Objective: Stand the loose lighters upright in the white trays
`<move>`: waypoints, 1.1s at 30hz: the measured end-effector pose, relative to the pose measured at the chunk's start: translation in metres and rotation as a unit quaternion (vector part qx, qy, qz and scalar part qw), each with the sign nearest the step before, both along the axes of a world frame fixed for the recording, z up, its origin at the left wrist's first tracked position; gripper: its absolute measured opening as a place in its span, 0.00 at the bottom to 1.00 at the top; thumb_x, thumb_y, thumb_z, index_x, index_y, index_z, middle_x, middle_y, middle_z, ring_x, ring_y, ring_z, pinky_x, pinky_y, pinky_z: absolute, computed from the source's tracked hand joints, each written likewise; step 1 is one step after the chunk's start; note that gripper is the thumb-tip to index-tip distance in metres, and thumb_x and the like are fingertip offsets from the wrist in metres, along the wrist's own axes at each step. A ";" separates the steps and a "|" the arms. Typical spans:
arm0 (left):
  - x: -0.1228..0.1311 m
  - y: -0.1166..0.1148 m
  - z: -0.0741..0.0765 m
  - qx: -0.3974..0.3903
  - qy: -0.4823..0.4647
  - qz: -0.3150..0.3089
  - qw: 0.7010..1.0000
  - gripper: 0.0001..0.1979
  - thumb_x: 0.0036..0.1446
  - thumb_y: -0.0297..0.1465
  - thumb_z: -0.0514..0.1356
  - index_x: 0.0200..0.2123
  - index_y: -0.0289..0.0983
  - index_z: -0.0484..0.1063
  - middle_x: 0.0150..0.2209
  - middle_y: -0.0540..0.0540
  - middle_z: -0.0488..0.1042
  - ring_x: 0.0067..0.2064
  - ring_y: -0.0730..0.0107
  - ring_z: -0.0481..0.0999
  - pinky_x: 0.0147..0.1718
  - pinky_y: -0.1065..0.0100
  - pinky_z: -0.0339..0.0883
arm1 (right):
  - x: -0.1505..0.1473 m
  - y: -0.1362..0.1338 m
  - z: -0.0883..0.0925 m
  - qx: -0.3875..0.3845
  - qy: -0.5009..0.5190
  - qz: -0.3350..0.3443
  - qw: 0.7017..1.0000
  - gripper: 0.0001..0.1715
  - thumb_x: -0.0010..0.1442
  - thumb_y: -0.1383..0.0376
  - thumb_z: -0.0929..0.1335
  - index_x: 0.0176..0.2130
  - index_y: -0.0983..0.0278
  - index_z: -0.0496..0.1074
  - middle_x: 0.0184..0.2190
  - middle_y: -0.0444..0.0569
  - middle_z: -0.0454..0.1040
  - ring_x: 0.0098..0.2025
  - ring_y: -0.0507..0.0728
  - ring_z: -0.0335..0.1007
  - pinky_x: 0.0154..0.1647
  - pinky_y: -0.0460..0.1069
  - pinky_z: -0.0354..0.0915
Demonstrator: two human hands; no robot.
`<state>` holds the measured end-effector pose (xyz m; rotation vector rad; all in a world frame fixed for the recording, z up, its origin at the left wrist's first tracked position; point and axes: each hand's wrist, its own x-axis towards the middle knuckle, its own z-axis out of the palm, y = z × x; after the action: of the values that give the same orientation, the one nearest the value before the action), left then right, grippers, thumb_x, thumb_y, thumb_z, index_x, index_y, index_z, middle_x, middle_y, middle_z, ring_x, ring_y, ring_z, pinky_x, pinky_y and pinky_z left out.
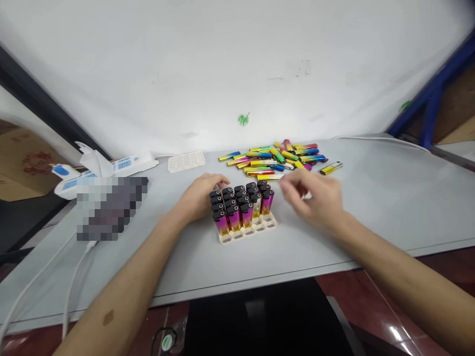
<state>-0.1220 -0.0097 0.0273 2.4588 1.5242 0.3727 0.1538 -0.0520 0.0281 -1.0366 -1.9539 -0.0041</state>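
Observation:
Several lighters (233, 217) with black tops and purple-to-gold bodies, one of them silvery yellow, stand upright in a cream holed tray (224, 240). Bare holes show along the tray's front row. My left hand (200, 195) rests at the left rear of these lighters, its fingers extended and partly hidden behind them; I cannot tell whether it touches the tray. Right of the tray, my right hand (315, 198) is blurred by motion. Its fingers are loosely curled, a gap shows between thumb and fingers, and no object is visible in it.
A heap of shiny coloured lighters (274, 157) lies behind the tray, with a single lighter (330, 168) to its right. Another cream tray (186, 161) lies near the wall. On the left are power strips (129, 162), a pixelated dark object (113, 210) and white cables (74, 277).

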 end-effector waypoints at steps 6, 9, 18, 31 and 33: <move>0.000 0.000 0.000 0.001 -0.001 -0.001 1.000 0.22 0.52 0.21 0.56 0.50 0.39 0.72 0.44 0.48 0.80 0.50 0.62 0.75 0.48 0.65 0.67 | 0.058 0.044 -0.011 -0.213 -0.146 -0.317 0.912 0.21 0.53 0.48 0.72 0.27 0.61 0.67 0.28 0.55 0.72 0.37 0.67 0.71 0.35 0.58 0.65; 0.000 0.000 0.000 0.002 -0.001 -0.002 1.000 0.20 0.54 0.22 0.56 0.50 0.39 0.72 0.44 0.48 0.80 0.50 0.61 0.74 0.48 0.65 0.67 | 0.072 0.050 -0.014 -0.284 -0.180 -0.324 0.884 0.20 0.56 0.50 0.70 0.24 0.60 0.65 0.26 0.54 0.71 0.35 0.67 0.73 0.36 0.60 0.65; 0.002 -0.002 0.004 -0.001 0.010 0.004 1.000 0.21 0.52 0.23 0.57 0.50 0.39 0.72 0.45 0.47 0.80 0.50 0.60 0.75 0.48 0.63 0.67 | 0.058 0.047 -0.001 -0.247 0.280 -0.080 0.924 0.18 0.55 0.53 0.74 0.36 0.60 0.68 0.36 0.50 0.78 0.38 0.59 0.75 0.40 0.56 0.70; 0.000 0.001 0.000 0.012 0.015 -0.006 1.000 0.18 0.55 0.24 0.57 0.49 0.39 0.73 0.44 0.47 0.79 0.50 0.61 0.75 0.47 0.65 0.67 | 0.028 0.035 -0.004 -0.406 0.400 0.062 0.819 0.20 0.61 0.47 0.70 0.35 0.58 0.64 0.28 0.42 0.66 0.21 0.49 0.59 0.16 0.45 0.52; 0.000 0.001 0.000 0.013 0.014 -0.008 1.000 0.18 0.55 0.23 0.56 0.49 0.39 0.73 0.43 0.47 0.79 0.50 0.60 0.74 0.47 0.64 0.67 | 0.027 0.033 -0.003 -0.413 0.397 0.069 0.817 0.22 0.58 0.49 0.74 0.36 0.56 0.60 0.25 0.38 0.64 0.20 0.49 0.55 0.16 0.45 0.49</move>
<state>-0.1222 -0.0090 0.0271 2.5037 1.5191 0.3597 0.1810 -0.0189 0.0255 -1.1418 -1.1963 1.2581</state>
